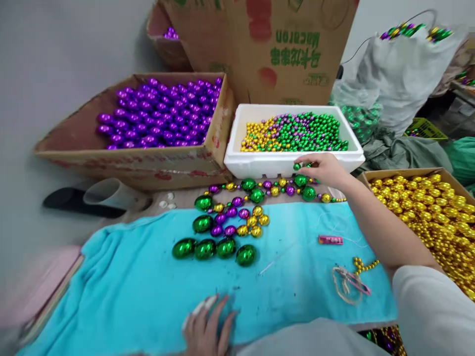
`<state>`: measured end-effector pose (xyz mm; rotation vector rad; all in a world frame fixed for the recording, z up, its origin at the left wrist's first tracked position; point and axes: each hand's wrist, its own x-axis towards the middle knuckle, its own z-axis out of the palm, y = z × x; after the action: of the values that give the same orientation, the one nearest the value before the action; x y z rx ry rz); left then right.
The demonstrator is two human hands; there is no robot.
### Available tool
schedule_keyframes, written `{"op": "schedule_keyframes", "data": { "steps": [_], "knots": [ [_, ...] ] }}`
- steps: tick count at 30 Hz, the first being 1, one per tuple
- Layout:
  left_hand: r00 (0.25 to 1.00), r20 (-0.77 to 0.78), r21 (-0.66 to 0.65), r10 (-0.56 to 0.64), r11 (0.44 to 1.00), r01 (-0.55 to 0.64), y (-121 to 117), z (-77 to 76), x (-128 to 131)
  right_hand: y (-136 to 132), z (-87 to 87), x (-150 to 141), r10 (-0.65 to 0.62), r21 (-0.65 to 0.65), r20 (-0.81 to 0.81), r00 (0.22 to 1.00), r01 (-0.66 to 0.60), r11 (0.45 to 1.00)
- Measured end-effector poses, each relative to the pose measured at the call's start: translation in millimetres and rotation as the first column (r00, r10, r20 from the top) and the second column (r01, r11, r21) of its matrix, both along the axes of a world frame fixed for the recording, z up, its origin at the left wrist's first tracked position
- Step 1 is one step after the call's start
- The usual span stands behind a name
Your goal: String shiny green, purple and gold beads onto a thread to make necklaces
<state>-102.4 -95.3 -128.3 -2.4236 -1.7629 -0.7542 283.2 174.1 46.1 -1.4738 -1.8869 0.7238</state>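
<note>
Right hand [326, 170]: Extended in front of the white foam box [293, 164], with thumb and fingertips almost together, apparently pinched on a small green bead [297, 166]; no telling about a second green glint behind the fingers.
Left hand [210, 326]: Resting near the lower edge of the blue cloth [141, 282], with fingers loosely spread and nothing visibly in grasp.
Small green bead: Held at the fingertips, against the backdrop of the box's front wall, just beyond the bead strand [267, 185].
Bead strand: Laid out in purple, gold and green across the counter [183, 199] in front of the box, partly over the cloth's far edge.
Large green beads [205, 249]: Lined up four across on the cloth, just below purple and gold clusters [243, 222].
Supplies: Heaped purple in the carton [215, 143] at left, gold in the box [374, 178] at right, small and mixed in the foam box.
Step in hand: Judged to be handling the small green bead beside the strand; impossible to read as lifting or setting down.
Next move: Likely to call for a firm pinch on a slick, round surface, and for care not to nudge the neighbouring beads.
</note>
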Motion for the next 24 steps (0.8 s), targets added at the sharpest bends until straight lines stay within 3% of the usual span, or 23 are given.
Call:
{"op": "schedule_keyframes", "data": {
  "steps": [2, 4, 6, 8, 9, 11, 15, 17, 20, 24],
  "knots": [
    [0.964, 0.24, -0.056, -0.112, 0.99, 0.129, 16, 33.4, 28, -39, -3.8, -21, 0.101, -0.002, 0.012, 0.995, -0.101, 0.995],
    [0.821, 0.57, -0.246, 0.01, 0.956, 0.159, 45, 66.8, 65, -71, -10.1, -41, 0.189, 0.001, 0.008, 0.982, -0.189, 0.982],
    [0.528, 0.816, -0.403, 0.235, 0.886, 0.23, 79, 90.9, 101, -97, -18.0, -57, 0.238, 0.005, 0.013, 0.971, -0.238, 0.971],
    [0.234, 0.899, -0.436, 0.369, 0.799, 0.414, 106, 102.7, 129, -116, -26.2, -68, 0.245, 0.005, 0.036, 0.969, -0.246, 0.969],
    [0.134, 0.907, -0.413, 0.399, 0.779, 0.471, 115, 104.7, 139, -124, -29.9, -73, 0.238, 0.005, 0.049, 0.97, -0.238, 0.971],
    [0.008, 0.892, -0.387, 0.453, 0.753, 0.531, 123, 104.3, 150, -135, -36.2, -78, 0.206, 0.01, 0.067, 0.976, -0.208, 0.978],
    [-0.196, 0.754, -0.409, 0.627, 0.682, 0.607, 119, 97.1, 152, -147, -43.8, -79, 0.139, -0.011, 0.023, 0.99, -0.139, 0.99],
    [-0.261, 0.662, -0.413, 0.703, 0.633, 0.655, 116, 93.2, 150, -150, -47.1, -78, 0.124, -0.039, -0.036, 0.992, -0.126, 0.991],
    [-0.301, 0.586, -0.413, 0.752, 0.597, 0.687, 115, 88.1, 148, -153, -53.8, -79, 0.11, -0.063, -0.106, 0.988, -0.117, 0.991],
    [-0.33, 0.559, -0.415, 0.761, 0.601, 0.683, 114, 84.7, 147, -154, -64.1, -78, 0.071, -0.063, -0.137, 0.988, -0.08, 0.995]
  ]
}}
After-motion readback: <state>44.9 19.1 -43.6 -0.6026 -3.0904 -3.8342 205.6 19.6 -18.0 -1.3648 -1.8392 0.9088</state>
